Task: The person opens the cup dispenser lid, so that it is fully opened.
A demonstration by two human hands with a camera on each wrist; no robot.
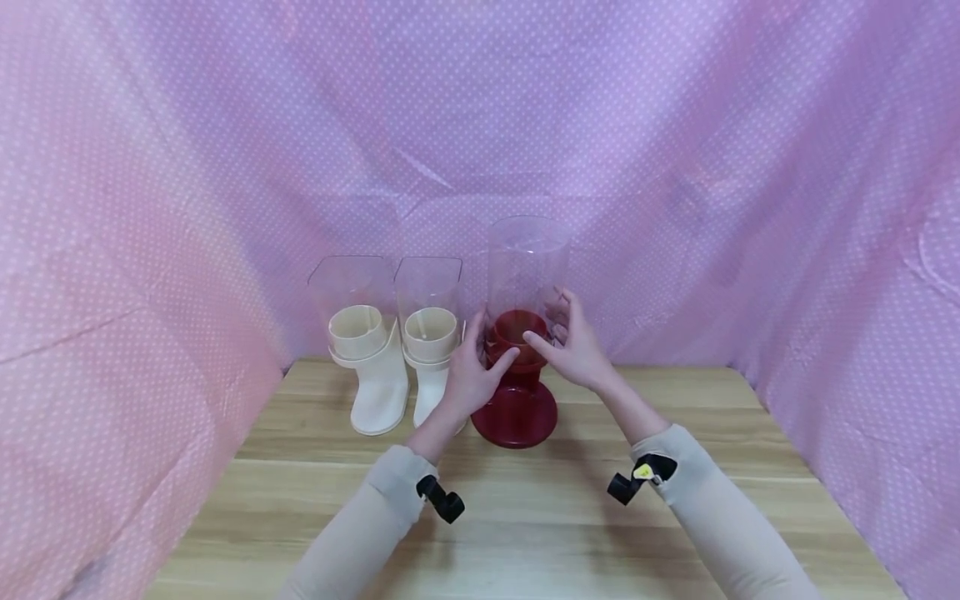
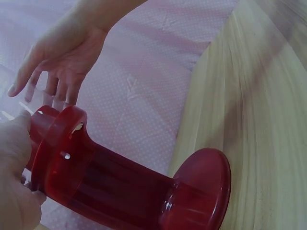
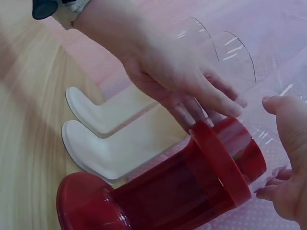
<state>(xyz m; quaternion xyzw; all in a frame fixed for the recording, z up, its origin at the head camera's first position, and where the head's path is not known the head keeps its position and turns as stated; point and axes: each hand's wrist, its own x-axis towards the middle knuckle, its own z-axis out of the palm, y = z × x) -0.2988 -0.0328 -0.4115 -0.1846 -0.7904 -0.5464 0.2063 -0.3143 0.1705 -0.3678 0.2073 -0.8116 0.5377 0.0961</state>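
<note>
A clear cylinder point(image 1: 528, 267) stands upright on a dark red dispenser stand point(image 1: 514, 414) with a round base. Through its clear wall a red cup-shaped piece point(image 1: 521, 328) shows above the stand's collar. Low on the cylinder's left side, my left hand point(image 1: 474, 372) holds it, thumb across the front and fingers bent round the side. My right hand point(image 1: 576, 346) grips the opposite side, its thumb in front and fingers partly behind the plastic. In the right wrist view, some left fingertips show faintly through the clear wall, beside the red collar point(image 3: 223, 163).
Two cream dispenser stands point(image 1: 381, 392) with clear square-topped containers point(image 1: 429, 279) stand close together to the left of the red one. Everything rests on a wooden table point(image 1: 517, 533). Pink dotted cloth point(image 1: 480, 108) hangs behind and on both sides.
</note>
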